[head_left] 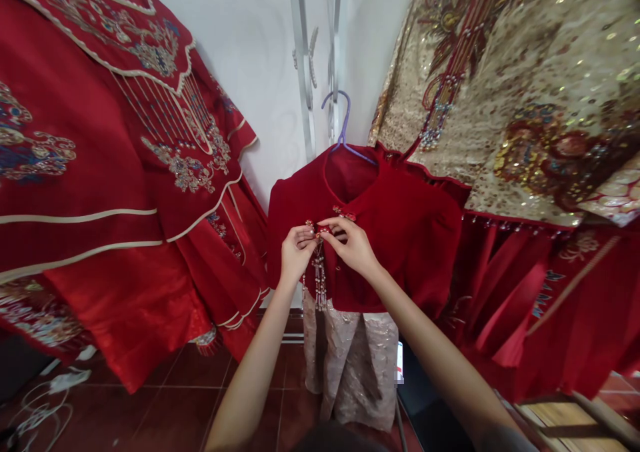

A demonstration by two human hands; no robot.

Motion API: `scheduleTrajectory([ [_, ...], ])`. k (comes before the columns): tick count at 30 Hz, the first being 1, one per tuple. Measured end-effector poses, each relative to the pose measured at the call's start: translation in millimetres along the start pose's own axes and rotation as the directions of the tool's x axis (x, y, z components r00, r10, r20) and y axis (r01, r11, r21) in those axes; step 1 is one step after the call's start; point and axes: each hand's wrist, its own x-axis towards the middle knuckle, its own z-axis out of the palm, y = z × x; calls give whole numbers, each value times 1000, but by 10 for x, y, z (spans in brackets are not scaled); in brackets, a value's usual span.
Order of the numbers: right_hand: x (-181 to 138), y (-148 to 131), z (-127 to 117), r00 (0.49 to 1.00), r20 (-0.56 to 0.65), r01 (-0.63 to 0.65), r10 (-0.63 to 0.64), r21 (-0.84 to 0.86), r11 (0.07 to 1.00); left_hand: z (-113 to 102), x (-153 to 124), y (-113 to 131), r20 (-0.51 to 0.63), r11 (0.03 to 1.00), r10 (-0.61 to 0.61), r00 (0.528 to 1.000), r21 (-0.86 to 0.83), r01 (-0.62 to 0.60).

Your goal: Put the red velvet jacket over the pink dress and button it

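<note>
A short red jacket [405,239] hangs in front of me on a purple hanger [344,122], its neckline facing me. At its front, my left hand [299,249] and my right hand [350,242] meet, fingertips pinched close together. Between them is an ornamental frog button [320,237] with small red and gold parts. From it a beaded tassel [320,275] dangles below my fingers against the red cloth. Just above my right hand, another frog button [344,213] sits near the collar. My fingertips partly hide the pinched piece.
Red embroidered garments [130,165] hang at the left, and a gold sequinned garment [500,105] hangs at the right. Below the jacket is pale shiny fabric [370,365]. White cables [40,405] lie on the tiled floor [170,405]. A wooden slatted piece [560,415] stands at lower right.
</note>
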Motion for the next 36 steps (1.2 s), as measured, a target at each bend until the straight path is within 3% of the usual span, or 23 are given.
scheduleTrajectory([
  [10,85,111,-75,995,-1,95,-95,-66,993,10,34,34,-10,987,56,998,150,-54],
  [18,143,283,-272,999,-7,32,-32,15,999,137,-84,42,22,993,44,999,108,-46],
  [23,109,295,-207,998,21,55,-55,14,998,200,-94,63,44,1000,10,999,28,-11],
  [36,90,282,-122,994,-69,87,-87,-3,996,208,-118,57,12,999,0,1000,-44,0],
])
